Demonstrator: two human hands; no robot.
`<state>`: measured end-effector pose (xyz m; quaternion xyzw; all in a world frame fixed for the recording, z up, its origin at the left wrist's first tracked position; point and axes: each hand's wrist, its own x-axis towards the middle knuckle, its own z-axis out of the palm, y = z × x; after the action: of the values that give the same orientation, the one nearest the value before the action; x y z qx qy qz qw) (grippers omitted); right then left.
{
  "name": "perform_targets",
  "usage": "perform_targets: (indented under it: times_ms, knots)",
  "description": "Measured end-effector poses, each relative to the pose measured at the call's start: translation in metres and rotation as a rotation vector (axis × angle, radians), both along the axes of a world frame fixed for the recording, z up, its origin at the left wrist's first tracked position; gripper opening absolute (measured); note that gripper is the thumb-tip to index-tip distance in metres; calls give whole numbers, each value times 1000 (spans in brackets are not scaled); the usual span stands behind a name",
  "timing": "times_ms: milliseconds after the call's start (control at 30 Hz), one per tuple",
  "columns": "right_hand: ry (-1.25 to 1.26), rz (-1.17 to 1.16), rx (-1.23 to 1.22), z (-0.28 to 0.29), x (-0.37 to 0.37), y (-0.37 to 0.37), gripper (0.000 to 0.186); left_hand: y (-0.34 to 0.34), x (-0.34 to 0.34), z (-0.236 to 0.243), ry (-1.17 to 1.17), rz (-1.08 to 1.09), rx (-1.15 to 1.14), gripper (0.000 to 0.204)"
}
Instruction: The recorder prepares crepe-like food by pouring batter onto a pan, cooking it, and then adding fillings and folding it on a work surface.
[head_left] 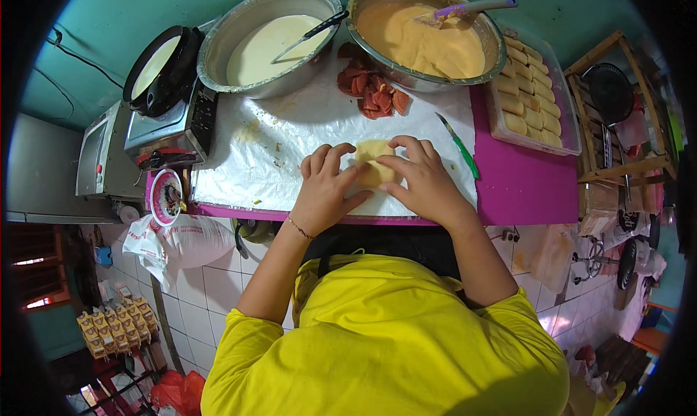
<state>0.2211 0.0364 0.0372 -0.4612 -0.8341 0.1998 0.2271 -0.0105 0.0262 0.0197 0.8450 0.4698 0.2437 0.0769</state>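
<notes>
A pale yellow crepe, partly folded, lies on the white sheet in front of me. My left hand holds its left side, fingers curled and thumb at the near edge. On its right side, my right hand grips it the same way. Whether a filling lies inside is hidden. Beyond the hands sits a heap of reddish sausage slices. A knife with a green handle rests to the right of my right hand.
At the back stand a metal bowl of pale batter with a black-handled utensil and a bowl of orange filling with a spatula. A pan sits on a stove at left. A plastic box of rolls is at right.
</notes>
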Motion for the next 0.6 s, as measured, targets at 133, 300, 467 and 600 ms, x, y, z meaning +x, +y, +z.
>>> perform_targets:
  times_ms: [133, 300, 467, 600]
  knots:
    - [-52, -7, -2, -2, -4, 2, 51, 11, 0, -2, 35, -20, 23, 45]
    - [33, -12, -108, -4, -3, 25, 52, 34, 0, 2, -86, -62, -139, 36]
    - [65, -172, -259, 8, -11, 46, 41, 54, 2, 6, -56, 47, -291, 32]
    - [-37, -174, 36, -6, -15, 54, 29, 62, 11, -9, 0, 157, -20, 30]
